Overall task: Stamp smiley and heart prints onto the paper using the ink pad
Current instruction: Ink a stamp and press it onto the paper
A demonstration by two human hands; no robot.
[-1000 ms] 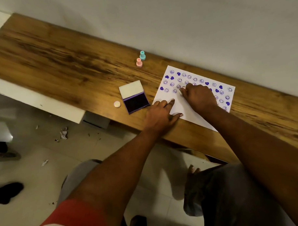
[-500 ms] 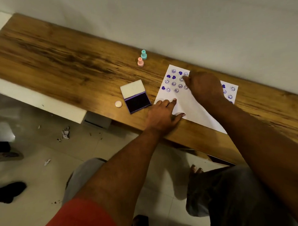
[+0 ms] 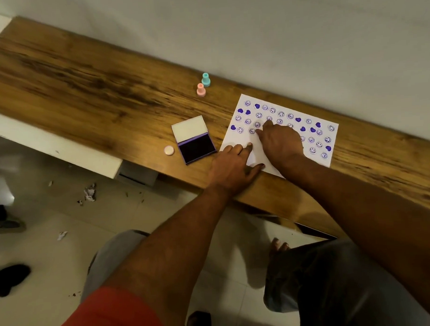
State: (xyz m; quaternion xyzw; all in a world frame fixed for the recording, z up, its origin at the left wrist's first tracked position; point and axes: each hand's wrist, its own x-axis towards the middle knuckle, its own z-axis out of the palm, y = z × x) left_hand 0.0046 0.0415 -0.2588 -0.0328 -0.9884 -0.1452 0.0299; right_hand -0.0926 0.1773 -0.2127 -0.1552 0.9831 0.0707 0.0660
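Observation:
A white paper (image 3: 240,140) lies on the wooden table (image 3: 109,93), covered with several purple smiley and heart prints. My left hand (image 3: 230,166) rests flat on the paper's near left corner with its fingers spread. My right hand (image 3: 279,142) is on the paper's middle, fingertips bunched and pressed down by the left smiley prints. They seem closed on a small stamp, which the hand hides. The open ink pad (image 3: 196,149), with its purple pad and white lid, sits just left of the paper.
A pink stamp (image 3: 201,90) and a teal stamp (image 3: 206,79) stand upright behind the ink pad, near the wall. A small round pink cap (image 3: 169,150) lies left of the pad. The table's front edge runs just under my left wrist.
My right hand went up to the paper's far rows half a second ago and has come back down toward me, to the lower left prints. My left hand stayed pressed on the corner.

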